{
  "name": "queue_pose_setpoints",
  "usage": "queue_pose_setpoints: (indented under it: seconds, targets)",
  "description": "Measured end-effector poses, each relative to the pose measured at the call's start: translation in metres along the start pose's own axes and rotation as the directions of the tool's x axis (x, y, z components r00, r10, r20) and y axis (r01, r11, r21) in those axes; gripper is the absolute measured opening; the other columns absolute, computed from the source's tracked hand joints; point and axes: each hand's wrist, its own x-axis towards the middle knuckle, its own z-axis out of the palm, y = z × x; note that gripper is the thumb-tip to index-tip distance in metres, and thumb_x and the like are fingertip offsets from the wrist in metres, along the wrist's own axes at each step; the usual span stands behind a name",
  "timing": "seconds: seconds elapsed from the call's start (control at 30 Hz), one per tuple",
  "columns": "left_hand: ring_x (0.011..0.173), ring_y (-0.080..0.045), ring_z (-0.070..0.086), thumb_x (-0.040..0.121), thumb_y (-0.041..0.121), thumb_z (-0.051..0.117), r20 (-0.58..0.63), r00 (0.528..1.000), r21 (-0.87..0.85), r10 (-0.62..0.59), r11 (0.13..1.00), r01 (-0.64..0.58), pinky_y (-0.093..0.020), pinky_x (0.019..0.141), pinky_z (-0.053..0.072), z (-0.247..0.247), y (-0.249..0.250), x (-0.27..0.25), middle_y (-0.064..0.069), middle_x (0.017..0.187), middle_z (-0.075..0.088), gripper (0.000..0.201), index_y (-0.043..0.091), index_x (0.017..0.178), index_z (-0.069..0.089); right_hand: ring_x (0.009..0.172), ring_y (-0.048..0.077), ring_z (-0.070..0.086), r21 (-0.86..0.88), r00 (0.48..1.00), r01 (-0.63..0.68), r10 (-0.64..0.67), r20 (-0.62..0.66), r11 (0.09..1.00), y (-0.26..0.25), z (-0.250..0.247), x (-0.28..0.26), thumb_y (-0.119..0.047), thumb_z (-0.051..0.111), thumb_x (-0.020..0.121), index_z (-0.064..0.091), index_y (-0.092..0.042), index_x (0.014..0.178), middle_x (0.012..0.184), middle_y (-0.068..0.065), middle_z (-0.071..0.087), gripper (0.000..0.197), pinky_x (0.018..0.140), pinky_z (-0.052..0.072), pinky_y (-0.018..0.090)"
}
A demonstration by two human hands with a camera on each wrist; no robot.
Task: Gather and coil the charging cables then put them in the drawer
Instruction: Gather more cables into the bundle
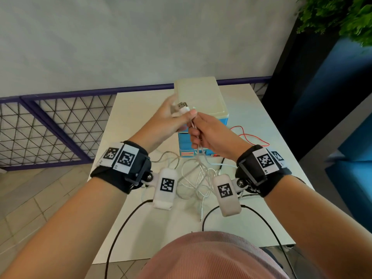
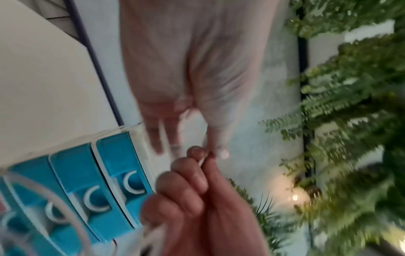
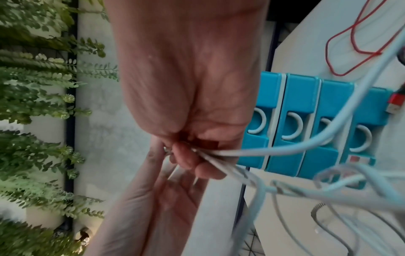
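Observation:
My left hand (image 1: 177,117) is raised in front of the drawer unit and pinches the white USB plug (image 1: 182,108) of a white cable under its thumb. Just to its right, my right hand (image 1: 203,131) grips a bundle of white cables (image 3: 221,152) in curled fingers. From the right hand they hang down to a loose tangle of white cables (image 1: 193,178) on the table. In the left wrist view the right hand (image 2: 197,190) holds a thin white strand (image 2: 202,162). The blue drawer unit (image 1: 186,147) has several shut drawers (image 3: 306,121).
A red cable (image 1: 249,135) lies looped on the white table (image 1: 261,121) right of the unit, its red plug (image 3: 396,102) by the drawer fronts. A braided grey cable (image 1: 177,164) lies at the left. A purple mesh fence (image 1: 50,125) and plants (image 1: 342,15) flank the table.

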Motion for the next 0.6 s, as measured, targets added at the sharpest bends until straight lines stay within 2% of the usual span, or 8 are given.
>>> queue_pose_setpoints:
  seconds: [0.03,0.1,0.23,0.33,0.4,0.47,0.53,0.6]
  targets:
    - [0.106,-0.019,0.064,0.088,0.026,0.065,-0.070,0.995,0.037,0.064,0.997,-0.062,-0.037,0.096,0.051,-0.003,0.000,0.001,-0.002,0.125,0.061,0.051,0.033,0.130,0.037,0.049,0.011,0.040,-0.059,1.000,-0.003,0.002,-0.014,0.998,-0.001,-0.001,-0.001,-0.029,0.029,0.106,0.047,-0.014,0.086,0.061,-0.003,0.038,0.030,0.057,0.041,0.029]
    - [0.094,-0.012,0.065,0.092,0.018,0.060,-0.076,0.982,0.168,0.174,0.973,-0.160,-0.033,0.090,0.052,-0.005,-0.001,0.005,0.001,0.116,0.066,0.049,0.018,0.137,0.042,0.048,0.011,0.038,-0.145,1.000,-0.011,0.009,-0.018,0.989,-0.002,-0.003,-0.001,-0.029,0.030,0.106,0.048,-0.013,0.089,0.063,-0.003,0.038,0.030,0.053,0.038,0.027]
    - [0.077,-0.002,0.063,0.094,0.009,0.054,-0.044,0.968,0.204,0.248,0.950,-0.234,-0.021,0.078,0.051,-0.002,-0.005,0.007,0.000,0.104,0.070,0.028,0.011,0.120,0.063,0.050,0.009,0.039,-0.100,0.999,-0.021,0.026,0.046,0.995,-0.004,-0.004,0.001,-0.030,0.034,0.105,0.050,-0.007,0.108,0.065,-0.003,0.041,0.028,0.048,0.037,0.023]
    - [0.076,0.004,0.064,0.095,0.008,0.053,-0.042,0.974,0.112,0.224,0.970,-0.218,-0.012,0.071,0.049,-0.001,-0.009,0.000,-0.002,0.106,0.070,0.028,0.013,0.122,0.061,0.051,0.008,0.036,-0.022,0.986,-0.089,0.091,0.141,0.996,-0.003,-0.009,-0.001,-0.027,0.036,0.105,0.051,-0.005,0.105,0.064,-0.004,0.039,0.026,0.049,0.034,0.020]
    - [0.087,0.000,0.065,0.098,0.013,0.047,-0.026,0.981,0.030,0.194,0.981,-0.193,-0.015,0.078,0.051,-0.002,-0.015,-0.007,-0.005,0.113,0.069,0.029,0.013,0.125,0.058,0.050,0.008,0.036,-0.071,0.975,-0.134,0.144,0.167,0.988,0.001,-0.011,-0.003,-0.024,0.037,0.105,0.055,-0.007,0.096,0.061,-0.004,0.038,0.026,0.050,0.034,0.020]
    - [0.101,-0.007,0.064,0.101,0.024,0.039,-0.041,0.994,0.001,0.105,0.994,-0.105,-0.021,0.086,0.053,-0.002,-0.028,-0.013,0.000,0.117,0.066,0.030,0.019,0.127,0.053,0.048,0.009,0.040,-0.160,0.981,-0.148,0.165,0.099,0.976,0.006,-0.014,-0.003,-0.025,0.036,0.105,0.052,-0.009,0.090,0.059,-0.004,0.040,0.028,0.050,0.036,0.023]
    - [0.100,-0.011,0.063,0.101,0.029,0.037,-0.077,0.997,0.080,0.013,0.997,-0.007,-0.028,0.084,0.052,-0.004,-0.050,-0.015,0.005,0.112,0.062,0.027,0.020,0.121,0.053,0.042,0.011,0.043,-0.218,0.987,-0.164,0.160,-0.035,0.962,0.009,-0.020,-0.003,-0.030,0.034,0.106,0.047,-0.011,0.090,0.059,-0.001,0.044,0.028,0.043,0.037,0.023]
    - [0.088,-0.011,0.062,0.099,0.027,0.043,-0.064,0.998,0.316,-0.006,0.948,0.027,-0.028,0.077,0.050,-0.009,-0.079,-0.019,0.005,0.101,0.061,0.020,0.016,0.109,0.057,0.037,0.009,0.039,-0.243,0.981,-0.171,0.141,-0.135,0.955,0.012,-0.028,-0.004,-0.033,0.033,0.105,0.045,-0.013,0.093,0.060,-0.001,0.046,0.027,0.037,0.032,0.019]
